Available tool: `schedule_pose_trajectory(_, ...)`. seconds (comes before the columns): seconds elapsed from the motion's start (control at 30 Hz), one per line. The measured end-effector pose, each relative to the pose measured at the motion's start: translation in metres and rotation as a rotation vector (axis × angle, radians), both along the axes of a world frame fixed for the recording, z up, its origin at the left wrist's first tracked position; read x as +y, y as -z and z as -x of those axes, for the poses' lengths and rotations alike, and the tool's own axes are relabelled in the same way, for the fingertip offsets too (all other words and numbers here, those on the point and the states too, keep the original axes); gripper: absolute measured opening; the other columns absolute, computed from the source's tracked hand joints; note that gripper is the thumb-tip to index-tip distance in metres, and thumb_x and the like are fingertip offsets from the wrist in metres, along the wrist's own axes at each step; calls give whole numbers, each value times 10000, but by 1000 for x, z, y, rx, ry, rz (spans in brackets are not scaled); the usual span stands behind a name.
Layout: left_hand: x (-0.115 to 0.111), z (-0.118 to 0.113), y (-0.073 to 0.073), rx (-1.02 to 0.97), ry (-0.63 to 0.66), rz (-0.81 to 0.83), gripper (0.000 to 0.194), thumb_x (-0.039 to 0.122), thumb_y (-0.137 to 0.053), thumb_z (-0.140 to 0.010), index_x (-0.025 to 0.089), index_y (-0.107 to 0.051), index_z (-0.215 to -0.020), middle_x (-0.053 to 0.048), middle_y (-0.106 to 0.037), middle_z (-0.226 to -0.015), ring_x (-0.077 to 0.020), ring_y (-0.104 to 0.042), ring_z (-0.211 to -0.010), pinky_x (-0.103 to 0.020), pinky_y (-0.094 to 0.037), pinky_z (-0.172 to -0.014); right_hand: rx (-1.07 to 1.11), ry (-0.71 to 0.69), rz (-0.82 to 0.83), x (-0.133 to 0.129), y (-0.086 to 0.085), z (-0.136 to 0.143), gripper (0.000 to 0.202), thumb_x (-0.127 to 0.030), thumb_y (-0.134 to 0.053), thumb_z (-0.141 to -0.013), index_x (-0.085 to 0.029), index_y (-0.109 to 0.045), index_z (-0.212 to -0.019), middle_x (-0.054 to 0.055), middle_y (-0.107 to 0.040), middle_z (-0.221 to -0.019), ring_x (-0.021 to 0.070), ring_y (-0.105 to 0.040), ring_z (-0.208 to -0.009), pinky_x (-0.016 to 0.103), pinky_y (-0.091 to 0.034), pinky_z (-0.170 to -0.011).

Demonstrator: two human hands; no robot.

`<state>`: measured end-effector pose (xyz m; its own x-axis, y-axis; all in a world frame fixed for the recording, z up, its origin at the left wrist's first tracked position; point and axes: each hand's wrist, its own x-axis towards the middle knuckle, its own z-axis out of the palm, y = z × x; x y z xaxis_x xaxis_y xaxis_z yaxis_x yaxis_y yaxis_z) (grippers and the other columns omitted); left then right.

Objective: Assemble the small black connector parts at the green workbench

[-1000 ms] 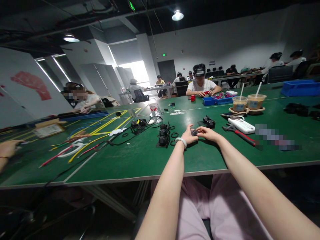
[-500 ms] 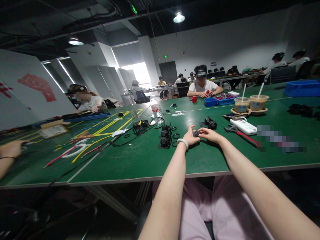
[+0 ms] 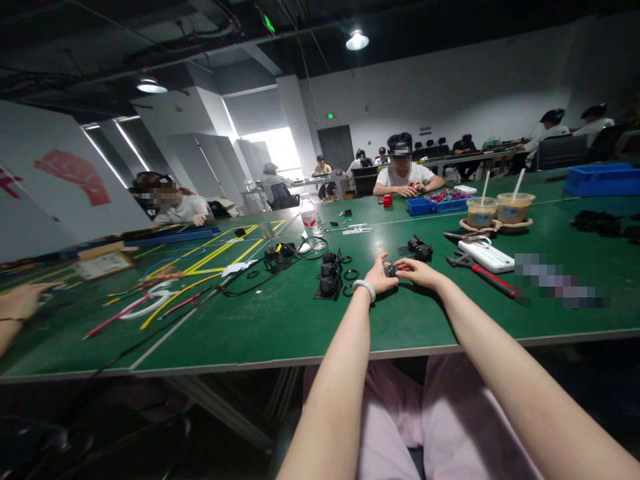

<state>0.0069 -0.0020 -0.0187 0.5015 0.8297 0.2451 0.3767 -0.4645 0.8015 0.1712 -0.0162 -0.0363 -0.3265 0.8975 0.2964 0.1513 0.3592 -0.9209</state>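
Observation:
Between my two hands is a small black part [image 3: 390, 270], mostly covered by fingers, so its exact kind does not show. My left hand [image 3: 380, 277], with a pale bangle at the wrist, grips it from the left. From the right, the fingertips of my right hand [image 3: 416, 272] close on the same part. Left of my hands several black blocky parts [image 3: 329, 275] stand in a row, with black rings [image 3: 351, 275] beside them. Another black part with thin prongs [image 3: 419, 249] lies just beyond my right hand.
Red-handled pliers [image 3: 493, 280], a white phone-like object [image 3: 485, 255] and two iced drinks [image 3: 514, 207] are to the right. Cables [image 3: 180, 300] and a plastic bottle [image 3: 313, 225] lie leftward. A co-worker's hand [image 3: 23, 307] is at far left; another person sits opposite by blue bins [image 3: 421, 207].
My hands stay almost in place, both still on the small black part. The view has shifted slightly. The co-worker's hand at far left has moved a little.

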Motion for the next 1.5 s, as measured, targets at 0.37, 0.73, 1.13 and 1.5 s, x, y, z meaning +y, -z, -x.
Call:
schedule_pose_trajectory(0.37,1,1,-2,-5,19,4,769,168,-616,-515,186,-233,-1181,-40,-456,-909,-108,-486,-726,-342,-379,-783,-44,22,-19,-2,-4,0,321,-236,-568,-650,-165,-529,-961,54,-579,-945,137,-536,-853,319,-402,-816)
schedule_pose_trajectory(0.73,-3,-1,-5,5,-16,-6,766,159,-611,-500,179,-248,-1174,-41,-448,-926,-96,-472,-708,-320,-389,-768,-85,32,-51,-2,-6,0,292,-279,-547,-675,-156,-550,-940,62,-585,-943,145,-538,-844,316,-404,-808)
schedule_pose_trajectory(1.13,-3,-3,-4,-16,-14,20,769,161,-615,-489,180,-259,-1170,-40,-460,-917,-108,-482,-731,-336,-379,-801,-161,77,-82,5,1,-3,303,-336,-522,-696,-152,-579,-929,66,-602,-914,163,-549,-814,324,-410,-785)
schedule_pose_trajectory(1.5,1,-1,0,20,2,-14,769,177,-609,-510,190,-233,-1180,-42,-458,-923,-101,-479,-705,-325,-397,-759,-157,79,-85,0,-2,-2,304,-345,-520,-699,-149,-570,-926,75,-594,-937,168,-546,-840,319,-406,-794)
